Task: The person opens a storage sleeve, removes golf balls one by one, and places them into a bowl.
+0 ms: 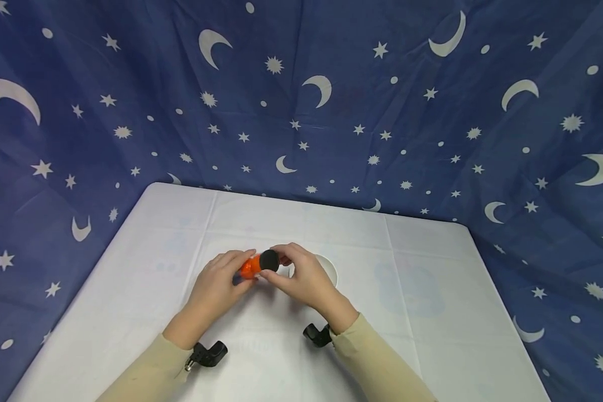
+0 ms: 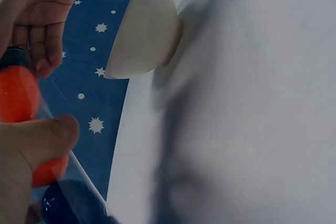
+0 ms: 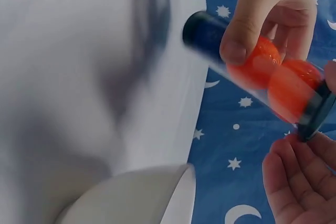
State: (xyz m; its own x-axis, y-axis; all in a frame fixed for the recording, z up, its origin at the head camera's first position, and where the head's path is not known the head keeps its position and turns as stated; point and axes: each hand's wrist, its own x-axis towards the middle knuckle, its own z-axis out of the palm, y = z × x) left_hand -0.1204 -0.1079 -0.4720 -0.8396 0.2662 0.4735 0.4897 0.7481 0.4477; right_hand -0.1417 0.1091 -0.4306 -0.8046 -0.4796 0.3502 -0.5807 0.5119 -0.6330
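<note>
A clear plastic tube (image 3: 249, 95) holds two orange balls (image 3: 294, 90) and a dark blue ball (image 2: 73, 203) at its far end. My left hand (image 1: 212, 286) grips the tube round its middle, thumb along the side, above the table. At the tube's other end sits a dark cap (image 1: 269, 261), turned up toward the head view. My right hand (image 1: 309, 282) pinches this cap between thumb and fingers. In the right wrist view the tube lies tilted, with the cap at the lower right. Both hands are off the tabletop.
A white bowl (image 1: 330, 269) stands upright on the table just behind my right hand, partly hidden by it. White cloth with fold lines covers the table (image 1: 301, 357). A blue curtain (image 1: 301, 111) with moons and stars hangs behind and beside it.
</note>
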